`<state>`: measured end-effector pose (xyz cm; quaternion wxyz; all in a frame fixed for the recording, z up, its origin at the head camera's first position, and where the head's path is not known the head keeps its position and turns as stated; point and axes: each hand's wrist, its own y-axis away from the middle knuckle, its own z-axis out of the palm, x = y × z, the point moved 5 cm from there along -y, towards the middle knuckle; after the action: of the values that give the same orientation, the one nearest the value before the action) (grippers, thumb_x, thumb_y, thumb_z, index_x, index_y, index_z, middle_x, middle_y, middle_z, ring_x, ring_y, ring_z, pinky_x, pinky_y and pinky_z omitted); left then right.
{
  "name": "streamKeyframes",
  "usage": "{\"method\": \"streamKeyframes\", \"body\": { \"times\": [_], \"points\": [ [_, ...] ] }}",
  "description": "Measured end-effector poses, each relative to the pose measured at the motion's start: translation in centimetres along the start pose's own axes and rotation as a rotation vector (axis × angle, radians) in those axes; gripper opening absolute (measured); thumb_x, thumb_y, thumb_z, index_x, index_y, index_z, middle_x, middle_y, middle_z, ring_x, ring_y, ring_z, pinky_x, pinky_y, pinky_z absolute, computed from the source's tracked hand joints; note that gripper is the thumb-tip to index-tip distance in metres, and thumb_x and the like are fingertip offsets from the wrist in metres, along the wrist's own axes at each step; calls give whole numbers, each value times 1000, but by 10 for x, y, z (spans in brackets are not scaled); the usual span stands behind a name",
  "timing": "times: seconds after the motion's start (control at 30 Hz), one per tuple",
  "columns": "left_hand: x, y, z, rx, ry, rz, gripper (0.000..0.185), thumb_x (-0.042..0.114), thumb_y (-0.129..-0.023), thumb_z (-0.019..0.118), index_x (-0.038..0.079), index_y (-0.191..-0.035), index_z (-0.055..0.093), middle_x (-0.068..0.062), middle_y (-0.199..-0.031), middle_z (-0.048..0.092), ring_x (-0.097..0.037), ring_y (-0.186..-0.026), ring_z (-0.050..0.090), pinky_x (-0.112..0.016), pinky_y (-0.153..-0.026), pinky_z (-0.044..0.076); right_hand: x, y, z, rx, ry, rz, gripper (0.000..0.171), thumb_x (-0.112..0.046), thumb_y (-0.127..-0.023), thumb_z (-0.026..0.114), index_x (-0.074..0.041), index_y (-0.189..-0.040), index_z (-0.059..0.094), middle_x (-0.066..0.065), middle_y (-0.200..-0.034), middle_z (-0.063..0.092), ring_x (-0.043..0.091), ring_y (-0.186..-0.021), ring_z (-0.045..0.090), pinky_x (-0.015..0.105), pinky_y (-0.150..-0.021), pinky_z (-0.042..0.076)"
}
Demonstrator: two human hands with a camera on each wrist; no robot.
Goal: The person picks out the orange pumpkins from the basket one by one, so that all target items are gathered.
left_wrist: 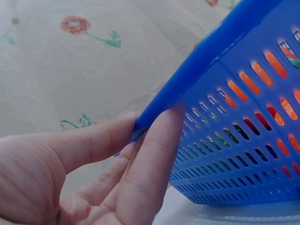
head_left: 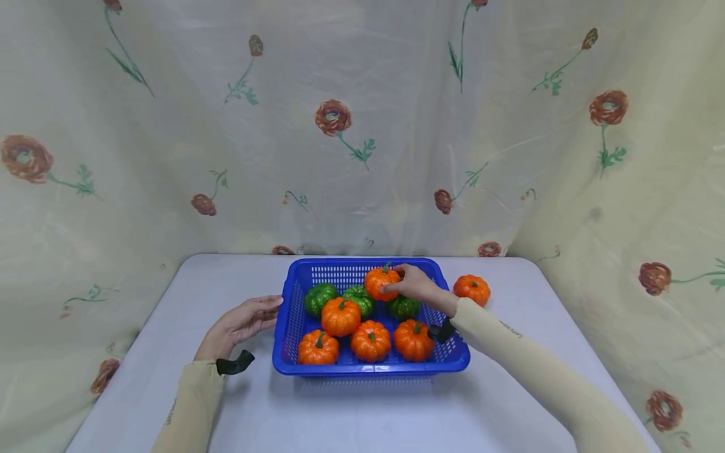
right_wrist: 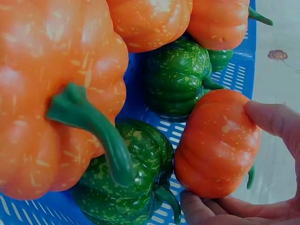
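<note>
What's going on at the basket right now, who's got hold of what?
A person's right hand holds an orange pumpkin at the back of the blue basket, among other orange and green pumpkins. The left hand rests against the basket's left wall, fingers straight on the rim. One more orange pumpkin on the table sits just outside the basket, to its right.

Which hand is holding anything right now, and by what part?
The right hand grips an orange pumpkin by its sides. The left hand only touches the blue basket at its rim.
</note>
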<state>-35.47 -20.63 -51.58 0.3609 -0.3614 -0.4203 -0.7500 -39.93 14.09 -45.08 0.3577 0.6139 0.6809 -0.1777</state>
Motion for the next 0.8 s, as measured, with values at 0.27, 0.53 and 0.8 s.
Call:
{"method": "streamKeyframes", "body": {
  "times": [0.27, 0.53, 0.8],
  "points": [
    [4, 5, 5, -51, 13, 3, 34, 12, -92, 52, 0, -122, 42, -9, -99, 64, -17, -88, 64, -28, -82, 52, 1, 2, -1, 14, -9, -19, 72, -38, -74, 73, -4, -130, 45, 13, -124, 52, 25, -104, 53, 40, -93, 46],
    [6, 10, 12, -120, 14, 13, 35, 12, -93, 51, -1, -123, 41, -8, -100, 64, -17, -90, 63, -27, -83, 51, -2, 16, -20, -19, -72, -59, 75, -39, -71, 75, -7, -131, 45, 12, -124, 53, 24, -107, 54, 38, -91, 47],
    [7, 12, 12, -91, 16, 5, 38, 12, -92, 52, -1, -126, 39, -9, -100, 64, -17, -89, 64, -28, -83, 51, 1, 37, -51, -55, -132, -81, 77, -42, -73, 72, -11, -134, 39, 11, -130, 47, 27, -115, 47, 44, -100, 40]
  ]
}}
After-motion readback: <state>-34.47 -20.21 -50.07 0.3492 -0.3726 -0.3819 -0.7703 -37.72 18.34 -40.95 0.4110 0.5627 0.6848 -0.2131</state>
